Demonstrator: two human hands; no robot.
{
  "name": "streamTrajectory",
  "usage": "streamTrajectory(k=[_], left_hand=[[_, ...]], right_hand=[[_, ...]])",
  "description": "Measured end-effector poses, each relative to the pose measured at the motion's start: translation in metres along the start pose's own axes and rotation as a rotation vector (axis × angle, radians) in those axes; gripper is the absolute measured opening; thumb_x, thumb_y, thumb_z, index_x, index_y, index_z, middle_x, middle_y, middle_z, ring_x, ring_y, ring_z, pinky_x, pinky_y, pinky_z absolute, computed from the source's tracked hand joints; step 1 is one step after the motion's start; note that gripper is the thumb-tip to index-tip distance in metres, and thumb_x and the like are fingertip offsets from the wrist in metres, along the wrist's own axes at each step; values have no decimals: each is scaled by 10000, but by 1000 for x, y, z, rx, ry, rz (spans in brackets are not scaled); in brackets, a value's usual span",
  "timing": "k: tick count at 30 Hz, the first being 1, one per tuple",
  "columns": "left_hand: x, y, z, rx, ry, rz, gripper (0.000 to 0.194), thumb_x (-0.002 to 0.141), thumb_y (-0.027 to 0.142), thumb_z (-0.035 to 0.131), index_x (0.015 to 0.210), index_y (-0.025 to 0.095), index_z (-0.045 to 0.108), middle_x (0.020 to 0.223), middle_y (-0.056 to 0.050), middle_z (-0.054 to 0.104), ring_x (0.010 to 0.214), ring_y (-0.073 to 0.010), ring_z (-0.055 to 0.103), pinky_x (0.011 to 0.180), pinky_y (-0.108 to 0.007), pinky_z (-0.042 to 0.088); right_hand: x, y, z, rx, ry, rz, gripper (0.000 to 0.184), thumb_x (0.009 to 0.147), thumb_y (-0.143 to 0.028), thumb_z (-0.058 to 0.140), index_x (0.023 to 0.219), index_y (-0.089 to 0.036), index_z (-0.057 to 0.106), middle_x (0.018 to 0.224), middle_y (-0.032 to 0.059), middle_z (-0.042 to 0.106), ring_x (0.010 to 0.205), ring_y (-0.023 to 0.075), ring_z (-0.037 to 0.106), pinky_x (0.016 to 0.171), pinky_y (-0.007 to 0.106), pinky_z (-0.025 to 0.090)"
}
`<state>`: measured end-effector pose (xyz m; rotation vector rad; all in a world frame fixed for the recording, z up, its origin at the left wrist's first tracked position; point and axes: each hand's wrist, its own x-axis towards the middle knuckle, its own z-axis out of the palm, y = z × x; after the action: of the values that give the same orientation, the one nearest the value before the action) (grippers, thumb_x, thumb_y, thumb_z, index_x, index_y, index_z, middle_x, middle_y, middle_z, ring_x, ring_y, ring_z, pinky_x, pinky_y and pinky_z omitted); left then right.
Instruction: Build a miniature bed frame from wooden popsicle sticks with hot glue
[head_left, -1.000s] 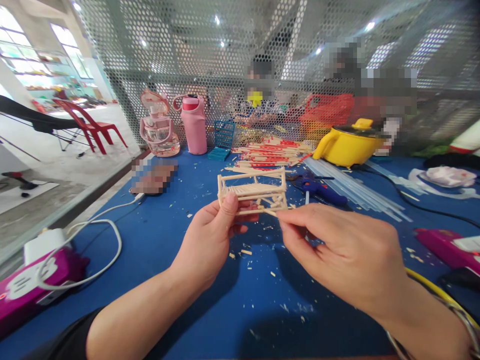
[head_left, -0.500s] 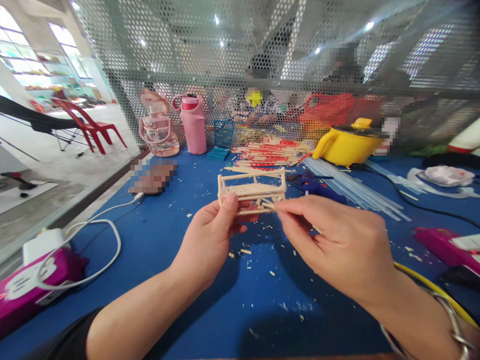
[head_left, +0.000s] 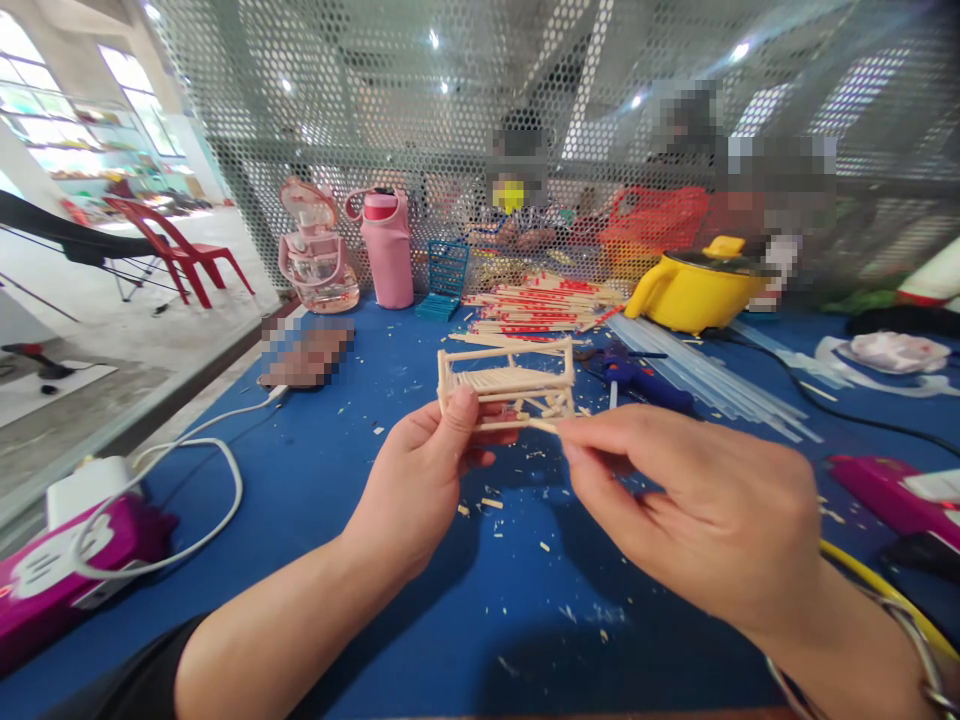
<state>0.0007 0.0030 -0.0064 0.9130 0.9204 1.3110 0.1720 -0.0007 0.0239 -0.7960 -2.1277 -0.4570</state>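
Left hand (head_left: 420, 465) clamps the left end of the stick frame (head_left: 499, 379), thumb in front, fingers behind and under. Frame's held up over the blue table (head_left: 390, 640), long side across the view. Right hand (head_left: 697, 510) has thumb and forefinger pinched on a short stick (head_left: 543, 425) at the frame's lower right corner. Step in hand, my read: working that stick at the corner. Can't tell if it's glued or loose; fingertips cover one end. Next move calls for a rigid left grip and small, light right-hand adjustments; too much push could rack the frame. Glue gun (head_left: 652, 385) lies on the table just beyond.
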Motion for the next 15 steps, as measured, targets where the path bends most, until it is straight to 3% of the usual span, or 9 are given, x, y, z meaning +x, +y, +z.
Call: streamTrajectory(k=[5,15], left_hand=[[-1,0,0,-4,-28,8,459,846,528,545,1041,138,687,1055,-115,711,871,-177,654,686,-243,465],[1,0,-1,-4,-36,2,455,842,524,555,1042,138,688,1057,-119,711,866,-178,655,696,-249,467]], right_hand=[[-1,-1,5,25,-32,-9,121,815,-88,601,869,-187,644,797,-10,737,692,113,684,652,226,503],[0,-1,8,9,-9,-22,127,826,-85,583,862,-198,631,767,-11,732,643,118,674,628,232,502]])
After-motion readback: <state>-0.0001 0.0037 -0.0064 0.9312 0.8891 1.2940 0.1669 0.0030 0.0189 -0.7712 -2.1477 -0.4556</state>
